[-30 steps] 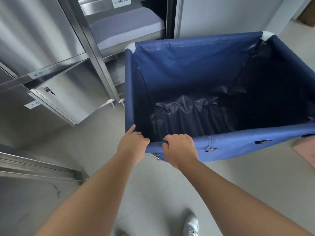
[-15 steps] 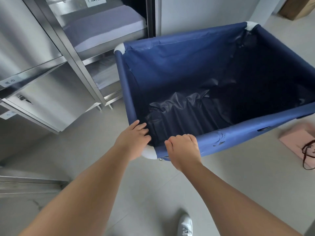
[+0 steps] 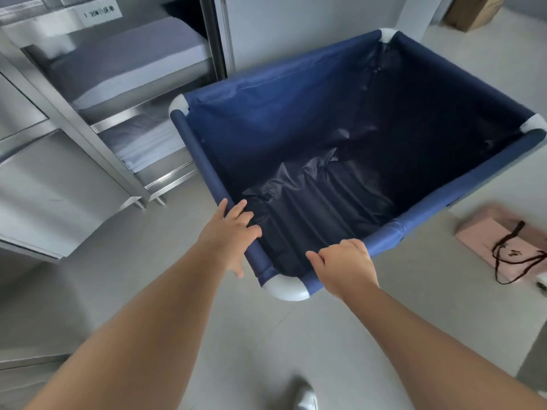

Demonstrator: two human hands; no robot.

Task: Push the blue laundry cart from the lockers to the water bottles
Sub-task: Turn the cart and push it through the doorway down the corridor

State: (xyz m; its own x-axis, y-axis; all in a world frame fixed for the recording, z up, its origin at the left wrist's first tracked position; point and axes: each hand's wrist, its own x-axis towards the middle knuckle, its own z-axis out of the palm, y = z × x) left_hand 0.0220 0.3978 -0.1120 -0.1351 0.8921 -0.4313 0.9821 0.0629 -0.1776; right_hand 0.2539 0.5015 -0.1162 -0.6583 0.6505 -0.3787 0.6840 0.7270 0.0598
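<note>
The blue laundry cart (image 3: pixel 266 113) fills the middle of the view, a fabric bin on a tube frame with white corner joints, its dark liner crumpled at the bottom. Its near corner points at me. My left hand (image 3: pixel 229 232) grips the left rail just above that corner, fingers curled over the tube. My right hand (image 3: pixel 344 266) holds the front rail right of the corner, fingers wrapped over the rim. Steel lockers (image 3: pixel 88 149) stand to the left, close to the cart's far left corner. No water bottles are in view.
An open locker bay holds folded grey linen (image 3: pixel 130 63). A pink paper bag (image 3: pixel 503 244) with dark handles lies on the floor at the right. A cardboard box (image 3: pixel 470 10) stands at the far top right. My white shoe (image 3: pixel 306 398) shows below.
The cart has swung clockwise, its near corner turning toward me and away from the lockers. My left hand has shifted from the front rail around the corner onto the left rail.
</note>
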